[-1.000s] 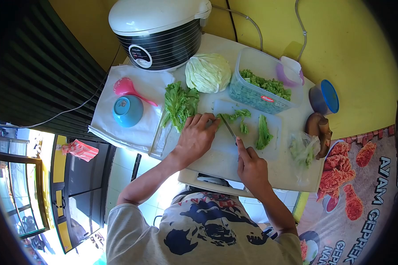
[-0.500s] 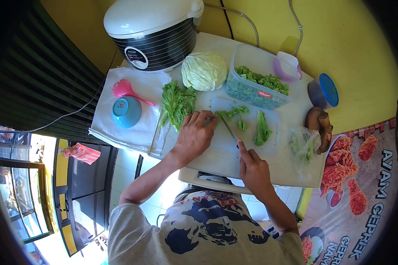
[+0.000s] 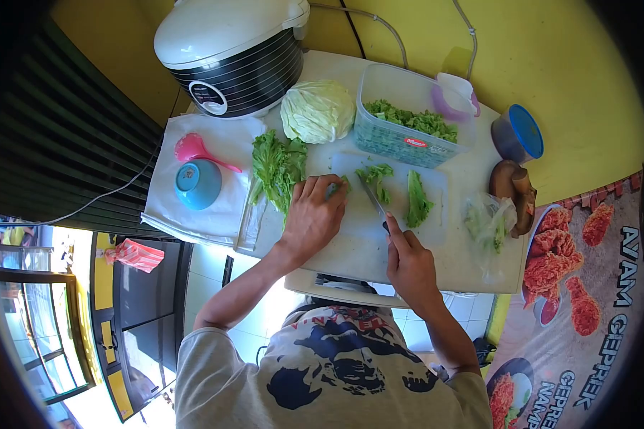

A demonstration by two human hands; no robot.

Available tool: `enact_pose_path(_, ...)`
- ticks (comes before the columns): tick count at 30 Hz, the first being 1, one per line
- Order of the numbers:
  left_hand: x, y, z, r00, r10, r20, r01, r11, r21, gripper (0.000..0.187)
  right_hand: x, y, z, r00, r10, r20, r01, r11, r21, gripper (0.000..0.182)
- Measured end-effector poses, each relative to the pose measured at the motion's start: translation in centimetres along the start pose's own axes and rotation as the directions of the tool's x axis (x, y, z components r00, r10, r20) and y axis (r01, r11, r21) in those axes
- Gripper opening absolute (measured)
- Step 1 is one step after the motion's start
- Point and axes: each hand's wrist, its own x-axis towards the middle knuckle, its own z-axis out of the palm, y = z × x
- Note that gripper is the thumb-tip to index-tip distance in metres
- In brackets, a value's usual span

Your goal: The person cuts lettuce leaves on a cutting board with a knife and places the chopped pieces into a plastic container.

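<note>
My right hand [image 3: 412, 268] is wrapped round the dark handle of a knife [image 3: 373, 199], its blade slanting up and left over a pale cutting board [image 3: 436, 214]. At the board's left edge, my left hand [image 3: 315, 213] is curled over lettuce; only a green bit shows past the fingertips. Cut lettuce pieces [image 3: 379, 180] lie against the blade, and a longer lettuce leaf [image 3: 418, 200] rests to their right. A bunch of lettuce [image 3: 275, 168] sits just beyond my left hand. Behind the board, a clear plastic container [image 3: 390, 146] holds chopped lettuce.
A cabbage [image 3: 318, 112] and a rice cooker [image 3: 229, 64] stand at the back left. To the left are a blue bowl [image 3: 198, 184] and a pink ladle [image 3: 190, 148]. On the right are a plastic bag [image 3: 490, 222], a brown object [image 3: 511, 193] and a blue-lidded tub [image 3: 519, 134].
The knife has shifted right, away from my left fingertips, with cut lettuce beside its blade. My left hand stays on the lettuce. The whole view has shifted slightly.
</note>
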Motion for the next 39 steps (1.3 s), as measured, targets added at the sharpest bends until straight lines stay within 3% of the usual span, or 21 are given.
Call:
enact_pose_path(5,0.1,-0.2,-0.1,0.999,0.046,0.013,-0.046,0.999,-0.018,0.032,-0.8,0.2,-0.3,1.000,0.005,-0.018,-0.004,1.000,0.031,0.054)
enact_pose_path(8,0.1,0.4,-0.5,0.999,-0.018,-0.047,0.015,0.998,-0.060,0.034,-1.0,-0.1,-0.4,1.000,0.003,-0.019,-0.002,0.999,0.044,0.054)
enact_pose_path(14,-0.8,-0.4,-0.9,0.995,0.100,-0.001,-0.100,0.995,-0.007,0.033,-1.2,-0.1,0.3,0.999,-0.035,0.022,0.034,0.999,0.035,0.056)
enact_pose_path(39,-1.3,-0.5,-0.5,0.998,0.053,0.031,-0.053,0.999,0.000,0.032,-1.0,-1.1,0.4,0.992,-0.049,0.121,0.058,0.996,-0.072,0.064)
